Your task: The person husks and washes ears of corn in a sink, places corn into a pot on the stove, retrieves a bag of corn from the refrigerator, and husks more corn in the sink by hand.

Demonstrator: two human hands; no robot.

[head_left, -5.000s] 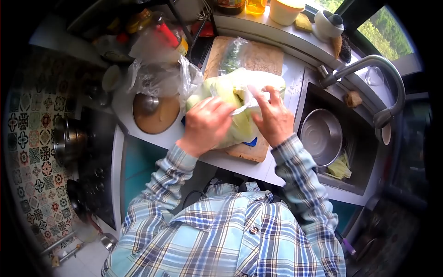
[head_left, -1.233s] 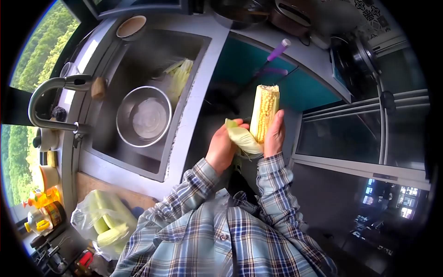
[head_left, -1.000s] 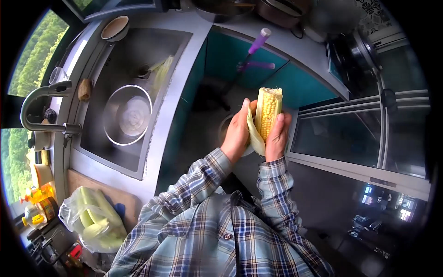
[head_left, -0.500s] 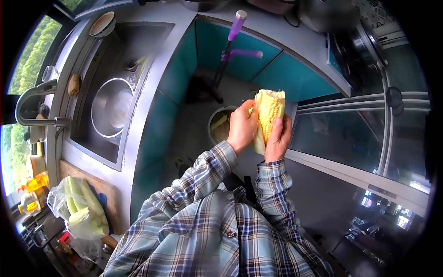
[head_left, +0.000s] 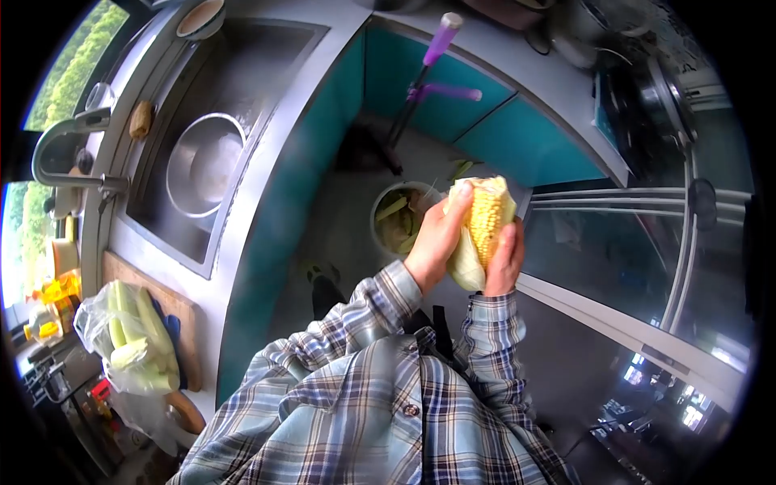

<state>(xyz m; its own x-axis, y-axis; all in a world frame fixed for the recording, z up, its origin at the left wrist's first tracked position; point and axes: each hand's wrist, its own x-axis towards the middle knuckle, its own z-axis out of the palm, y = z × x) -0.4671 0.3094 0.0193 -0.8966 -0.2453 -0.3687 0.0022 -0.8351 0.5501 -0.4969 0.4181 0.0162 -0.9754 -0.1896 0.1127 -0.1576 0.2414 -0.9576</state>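
An ear of corn (head_left: 487, 217) is held upright in front of me, its yellow kernels bare on the near face and pale green husk still around its sides and base. My left hand (head_left: 440, 241) grips its left side, thumb laid along the husk near the top. Around the lower right side, the fingers and thumb of my right hand (head_left: 506, 257) are closed on the cob. Below the hands on the floor stands a round bin (head_left: 377, 217) with green husk pieces in it.
To the left, a sink (head_left: 212, 260) holds a metal basin (head_left: 171, 182). On the counter, a plastic bag of pale green vegetables (head_left: 137, 339) lies on a cutting board (head_left: 191, 356). A purple-handled stick (head_left: 441, 42) stands by teal cabinets (head_left: 525, 149). Glass sliding doors (head_left: 606, 250) are at right.
The view has shifted, and the corn and both hands sit slightly lower and further right. My left hand has gone from a pinch at the husk edge to a thumb-forward grip on the corn.
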